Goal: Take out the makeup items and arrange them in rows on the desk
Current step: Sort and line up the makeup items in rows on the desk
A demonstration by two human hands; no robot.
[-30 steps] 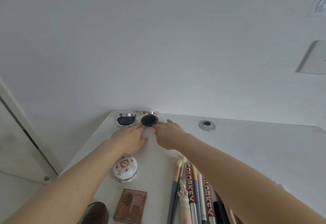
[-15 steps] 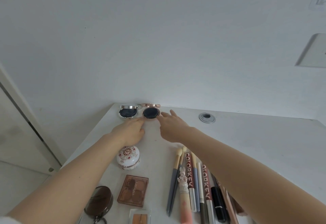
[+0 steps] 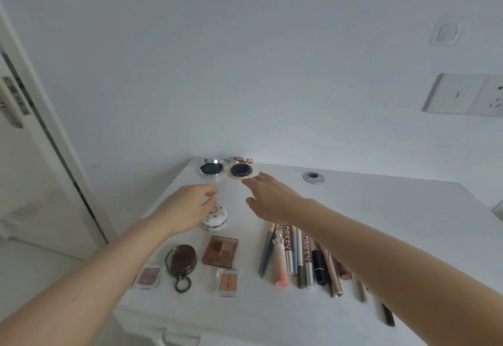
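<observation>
Makeup laid out in rows on a white desk (image 3: 381,209), both hands above it.

Nearest: small palettes (image 3: 228,282), round mirror (image 3: 181,259), and pencils (image 3: 299,258) at right. Farther: left hand (image 3: 187,207) with loosely curled fingers over a floral jar (image 3: 215,220), holding nothing; right hand (image 3: 268,192) with fingers spread. Farthest: two open compacts (image 3: 241,170), side by side.

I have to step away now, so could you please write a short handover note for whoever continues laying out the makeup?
Left hand: loosely curled above the white jar, holding nothing.
Right hand: open, empty, near the rose-gold compact.
Back row: silver compact and rose-gold compact, both open.
Front: mirror, three palettes, and pencils side by side.
Left: probably straighten the front row; no bag or further items in view.
</observation>
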